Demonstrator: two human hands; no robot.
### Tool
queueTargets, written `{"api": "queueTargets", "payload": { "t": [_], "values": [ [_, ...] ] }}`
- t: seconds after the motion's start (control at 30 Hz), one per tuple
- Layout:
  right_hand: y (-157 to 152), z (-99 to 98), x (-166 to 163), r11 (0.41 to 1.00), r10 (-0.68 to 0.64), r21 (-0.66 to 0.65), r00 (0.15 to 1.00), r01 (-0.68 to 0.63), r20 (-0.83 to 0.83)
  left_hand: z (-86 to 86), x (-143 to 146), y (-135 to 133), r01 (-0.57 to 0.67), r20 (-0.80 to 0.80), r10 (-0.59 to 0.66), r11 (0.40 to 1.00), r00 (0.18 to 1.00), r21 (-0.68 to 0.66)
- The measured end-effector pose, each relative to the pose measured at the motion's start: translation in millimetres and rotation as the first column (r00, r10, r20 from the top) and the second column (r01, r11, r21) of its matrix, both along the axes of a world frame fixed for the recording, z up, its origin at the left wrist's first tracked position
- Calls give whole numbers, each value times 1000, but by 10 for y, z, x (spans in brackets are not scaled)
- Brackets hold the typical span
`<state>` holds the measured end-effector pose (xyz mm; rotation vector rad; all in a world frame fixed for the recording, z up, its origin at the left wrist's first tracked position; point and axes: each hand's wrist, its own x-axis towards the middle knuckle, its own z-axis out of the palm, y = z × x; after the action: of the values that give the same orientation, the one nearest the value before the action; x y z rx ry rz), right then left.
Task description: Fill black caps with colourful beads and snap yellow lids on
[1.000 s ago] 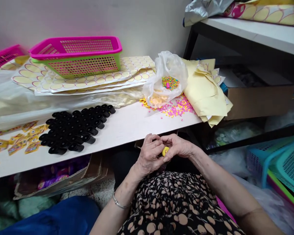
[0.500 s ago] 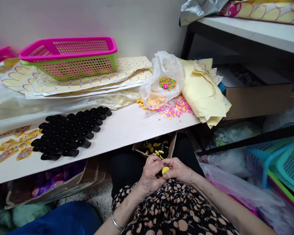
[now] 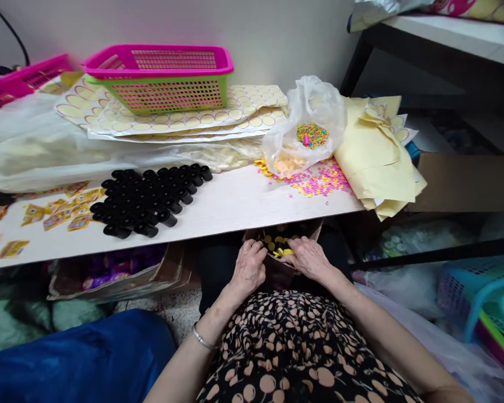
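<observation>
Both hands reach into a small cardboard box (image 3: 308,228) on my lap, just under the table's front edge. It holds yellow caps (image 3: 277,244) and some black pieces. My left hand (image 3: 250,267) is at the box's left side with its fingers curled down inside. My right hand (image 3: 309,259) is at the right side, fingertips bunched among the yellow caps. What either hand holds is hidden. On the white table (image 3: 235,201) lies a cluster of several black tubes (image 3: 149,197).
A clear bag of coloured beads (image 3: 312,134) with spilled beads (image 3: 319,180), yellow paper sheets (image 3: 378,157), sticker sheets (image 3: 185,118) under a pink-green basket (image 3: 163,78), small yellow packets (image 3: 54,207). Shelves and a blue basket (image 3: 479,291) to the right; blue cloth (image 3: 75,358) lower left.
Both hands have moved forward from my lap into the cardboard box. The yellow cap pinched between them before is no longer visible. The camera has shifted left.
</observation>
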<state>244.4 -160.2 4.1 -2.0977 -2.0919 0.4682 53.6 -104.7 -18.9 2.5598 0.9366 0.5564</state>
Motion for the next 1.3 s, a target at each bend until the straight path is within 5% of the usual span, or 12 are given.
{"api": "queueTargets", "payload": {
  "t": [0.13, 0.37, 0.53, 0.63, 0.73, 0.87, 1.0, 1.17, 1.3],
  "values": [
    [-31, 38, 155, 996, 52, 75, 986, -41, -160, 87, -97, 73, -69, 106, 62, 996, 992, 61],
    [-77, 37, 227, 907, -41, 363, 901, 215, -432, 180, -281, 455, -244, 332, 118, 896, 936, 370],
    [223, 87, 405, 706, -137, 619, 924, 343, -357, 308, -474, 797, -489, 427, 281, 697, 859, 525],
    [419, 116, 520, 651, -154, 705, 958, 281, -240, 422, -717, 947, -723, 500, 523, 511, 691, 465],
    [659, 166, 415, 687, -24, 716, 989, 123, -147, 458, -959, 1022, -822, 535, 623, 427, 570, 378],
    [1103, 361, -113, 738, 227, 662, 972, -130, -62, 381, -1073, 999, -773, 468, 616, 522, 634, 361],
    [1710, 534, -714, 782, 374, 551, 926, -292, -40, 337, -991, 977, -777, 420, 657, 477, 625, 410],
    [2314, 509, -985, 907, 123, 415, 987, -68, -108, 333, -899, 1081, -755, 417, 631, 512, 654, 409],
    [2523, 429, -911, 931, 30, 364, 989, 26, -146, 294, -831, 1174, -834, 464, 693, 468, 552, 293]
  ]
}}
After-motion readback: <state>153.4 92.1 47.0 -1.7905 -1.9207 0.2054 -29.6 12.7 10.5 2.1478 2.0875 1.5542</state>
